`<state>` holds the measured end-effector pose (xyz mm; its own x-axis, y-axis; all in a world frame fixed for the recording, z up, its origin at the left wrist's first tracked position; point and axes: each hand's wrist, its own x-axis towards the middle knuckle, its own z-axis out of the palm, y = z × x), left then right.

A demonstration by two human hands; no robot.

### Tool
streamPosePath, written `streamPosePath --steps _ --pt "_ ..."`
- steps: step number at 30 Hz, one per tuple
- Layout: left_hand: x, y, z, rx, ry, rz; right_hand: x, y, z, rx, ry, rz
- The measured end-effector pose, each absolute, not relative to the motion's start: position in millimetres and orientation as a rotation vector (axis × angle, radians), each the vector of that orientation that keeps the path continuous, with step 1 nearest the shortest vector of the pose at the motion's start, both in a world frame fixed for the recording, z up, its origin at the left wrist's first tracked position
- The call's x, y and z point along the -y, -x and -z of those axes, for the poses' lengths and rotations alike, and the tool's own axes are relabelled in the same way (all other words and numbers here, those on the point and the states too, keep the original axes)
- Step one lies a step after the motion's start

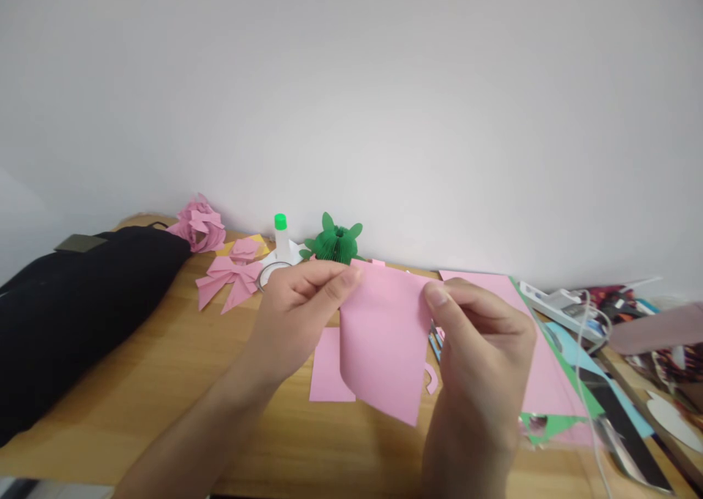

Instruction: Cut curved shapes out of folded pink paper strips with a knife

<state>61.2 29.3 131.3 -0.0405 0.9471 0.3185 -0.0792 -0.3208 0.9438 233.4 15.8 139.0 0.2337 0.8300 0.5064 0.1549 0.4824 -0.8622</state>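
Note:
I hold a folded pink paper sheet [384,341] up above the wooden table [165,382], in front of me. My left hand [296,316] pinches its upper left corner between thumb and fingers. My right hand [483,345] pinches the upper right corner in the same way. The sheet curls over at its lower left, so it looks doubled. A smaller pink paper piece [326,374] lies flat on the table just beneath it.
A black bag [71,308] lies along the left. By the wall sit a pink paper flower [201,224], pink bows [231,279], a green-capped glue bottle [282,239] and a green paper ornament [335,242]. Coloured sheets [549,382], a white cable and clutter fill the right.

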Motion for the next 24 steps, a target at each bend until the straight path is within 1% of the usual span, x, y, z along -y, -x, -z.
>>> streamPosePath --steps 11,13,16,19,24 --pt "-30 -61 -128 -0.923 -1.199 -1.602 -18 -231 -136 1.265 0.99 -0.593" --pt "-32 -60 -130 -0.831 -1.155 -1.522 -19 -232 -136 1.221 0.991 -0.581" --pt "-33 -62 -133 -0.662 -1.168 -1.261 -22 -232 -135 1.145 0.959 -0.554" --pt "-30 -65 -135 -0.645 -1.202 -1.126 -23 -233 -136 1.096 0.921 -0.558" --pt "-28 -71 -132 -0.773 -1.223 -1.309 -21 -233 -140 1.041 0.908 -0.573"
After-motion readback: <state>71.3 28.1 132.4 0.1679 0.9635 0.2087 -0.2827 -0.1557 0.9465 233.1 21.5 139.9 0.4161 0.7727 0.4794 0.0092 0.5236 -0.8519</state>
